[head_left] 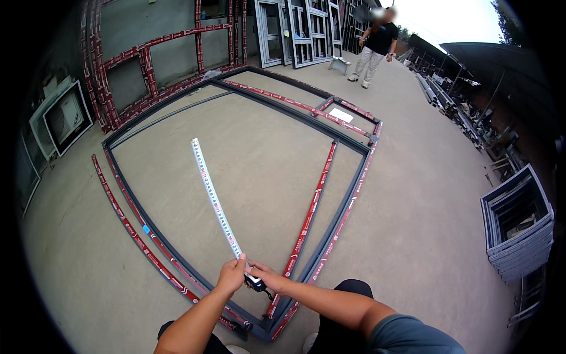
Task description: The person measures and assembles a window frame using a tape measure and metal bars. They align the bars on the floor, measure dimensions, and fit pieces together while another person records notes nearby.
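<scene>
A tape measure [256, 282] with a dark and white case is between my two hands, near the lower middle of the view. Its white blade [215, 203] reaches out away from me, over the concrete inside a large dark grey window frame [357, 187]. My left hand [232, 275] grips the blade close to the case, thumb on top. Around the case closes my right hand [268, 278], its fingers partly hidden. A small dark strap hangs below the case. The frame carries red printed film along its outer sides. A loose red-covered bar [308, 218] lies slanting inside its right part.
Another red-covered strip [137, 237] lies left of the frame. Red-wrapped frames [147, 74] lean on the back left wall, pale window frames [300, 29] farther back. A person [377, 47] stands at the far right. Stacked grey frames [519, 224] rise at the right edge.
</scene>
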The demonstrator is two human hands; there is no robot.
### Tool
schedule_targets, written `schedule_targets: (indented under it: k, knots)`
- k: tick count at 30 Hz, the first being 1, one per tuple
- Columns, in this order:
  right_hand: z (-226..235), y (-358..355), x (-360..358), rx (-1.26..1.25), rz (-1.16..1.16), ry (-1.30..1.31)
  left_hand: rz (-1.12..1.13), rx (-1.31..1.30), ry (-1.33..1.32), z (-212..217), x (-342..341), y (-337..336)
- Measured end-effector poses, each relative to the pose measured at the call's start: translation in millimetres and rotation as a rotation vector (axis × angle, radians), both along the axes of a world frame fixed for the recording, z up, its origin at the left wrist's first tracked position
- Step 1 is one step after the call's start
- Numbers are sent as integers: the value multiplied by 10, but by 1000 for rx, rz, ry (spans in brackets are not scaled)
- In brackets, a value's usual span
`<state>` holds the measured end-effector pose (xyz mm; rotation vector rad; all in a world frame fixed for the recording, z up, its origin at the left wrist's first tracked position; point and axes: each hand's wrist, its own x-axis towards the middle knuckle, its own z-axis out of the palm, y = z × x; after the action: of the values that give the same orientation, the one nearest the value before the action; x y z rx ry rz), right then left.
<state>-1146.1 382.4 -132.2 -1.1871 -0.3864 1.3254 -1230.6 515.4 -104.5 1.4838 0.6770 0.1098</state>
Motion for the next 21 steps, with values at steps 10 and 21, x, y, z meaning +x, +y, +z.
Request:
schedule_targets:
  k: [10, 21]
  knots:
    - [463, -854, 194, -656, 401, -421, 503, 189, -161, 555, 89, 1282]
    - [1944, -2134, 779, -1068, 381, -875, 749, -79, -297, 409, -208, 1985]
